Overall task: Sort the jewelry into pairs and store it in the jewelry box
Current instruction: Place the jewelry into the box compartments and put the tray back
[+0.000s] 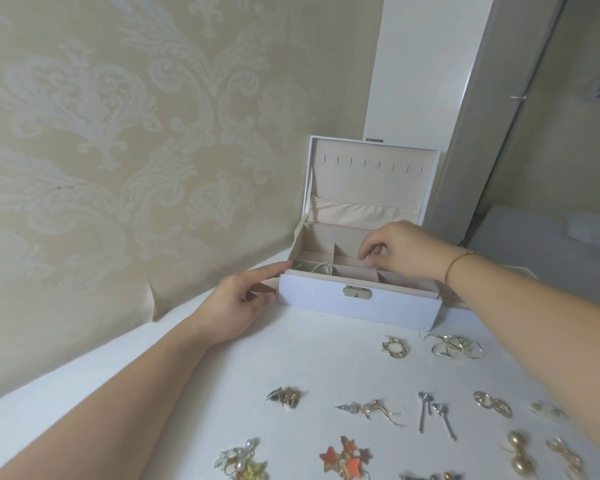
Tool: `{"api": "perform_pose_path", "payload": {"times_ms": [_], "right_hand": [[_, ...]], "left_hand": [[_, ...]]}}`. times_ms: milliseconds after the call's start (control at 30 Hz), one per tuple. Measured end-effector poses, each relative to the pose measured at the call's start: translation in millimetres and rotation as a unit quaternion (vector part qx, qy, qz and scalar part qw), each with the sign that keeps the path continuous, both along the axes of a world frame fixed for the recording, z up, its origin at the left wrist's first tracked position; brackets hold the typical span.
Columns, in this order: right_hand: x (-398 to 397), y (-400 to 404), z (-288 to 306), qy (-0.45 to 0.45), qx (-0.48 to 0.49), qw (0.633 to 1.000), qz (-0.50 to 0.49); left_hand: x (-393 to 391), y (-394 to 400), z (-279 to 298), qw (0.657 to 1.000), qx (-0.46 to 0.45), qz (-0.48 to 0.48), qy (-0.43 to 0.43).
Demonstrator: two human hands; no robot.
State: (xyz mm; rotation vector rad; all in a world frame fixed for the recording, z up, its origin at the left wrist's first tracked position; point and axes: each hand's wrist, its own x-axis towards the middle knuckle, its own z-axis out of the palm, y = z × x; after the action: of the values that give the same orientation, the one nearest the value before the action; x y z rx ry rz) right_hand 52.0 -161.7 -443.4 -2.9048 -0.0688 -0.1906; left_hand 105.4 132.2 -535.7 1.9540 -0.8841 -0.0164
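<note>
A white jewelry box stands open on the white tabletop, its lid upright. A pale green piece lies in its front left compartment. My left hand rests against the box's left front corner, index finger along the rim and thumb on the front wall. My right hand hovers over the middle compartments with thumb and fingertips curled together, pointing down; whatever is between them is hidden. Earrings lie sorted in pairs in front: gold wreaths, silver spoons, orange stars.
More pairs lie on the tabletop: ribbon loops, gold hoops, gold balls, pearl flowers. A patterned wall rises close behind on the left. A white mirror frame stands right of the box.
</note>
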Motion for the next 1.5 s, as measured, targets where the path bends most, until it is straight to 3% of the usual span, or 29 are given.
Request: {"api": "perform_pose_path", "payload": {"times_ms": [133, 267, 433, 567, 767, 933, 1067, 1300, 1500], "right_hand": [[-47.9, 7.5, 19.7, -0.136, -0.028, 0.989, 0.055], [-96.8, 13.1, 4.7, -0.097, -0.206, 0.96, 0.163], [-107.0, 0.7, -27.6, -0.001, -0.254, 0.947, 0.197], [-104.0, -7.8, -48.0, -0.065, -0.264, 0.942, 0.198], [-103.6, 1.3, -47.7, -0.139, -0.226, 0.939, 0.218], [-72.9, 10.9, -15.8, -0.155, -0.007, 0.984, 0.09], [-34.8, 5.3, -15.5, -0.059, -0.014, 0.998, 0.032], [-13.2, 1.3, -10.3, 0.111, 0.024, 0.993, 0.027], [-16.6, -0.5, -6.8, 0.131, 0.019, 0.991, 0.01]], "left_hand": [[-1.8, -0.7, 1.7, 1.0, -0.005, 0.002, 0.0], [-1.0, -0.7, 0.0, 1.0, -0.004, 0.003, 0.001], [-1.8, -0.9, 0.3, 1.0, -0.001, 0.005, 0.0], [-2.1, -1.4, 1.6, 1.0, -0.008, 0.004, -0.001], [-2.6, -1.8, 1.6, 1.0, -0.008, 0.005, -0.002], [-2.7, -1.2, 1.8, 1.0, -0.008, 0.007, -0.004], [-2.4, -1.6, 1.1, 1.0, -0.009, 0.007, -0.005], [1.2, -0.9, -2.5, 1.0, -0.004, 0.002, -0.003], [-0.3, -1.1, -1.9, 1.0, 0.008, -0.006, -0.019]]}}
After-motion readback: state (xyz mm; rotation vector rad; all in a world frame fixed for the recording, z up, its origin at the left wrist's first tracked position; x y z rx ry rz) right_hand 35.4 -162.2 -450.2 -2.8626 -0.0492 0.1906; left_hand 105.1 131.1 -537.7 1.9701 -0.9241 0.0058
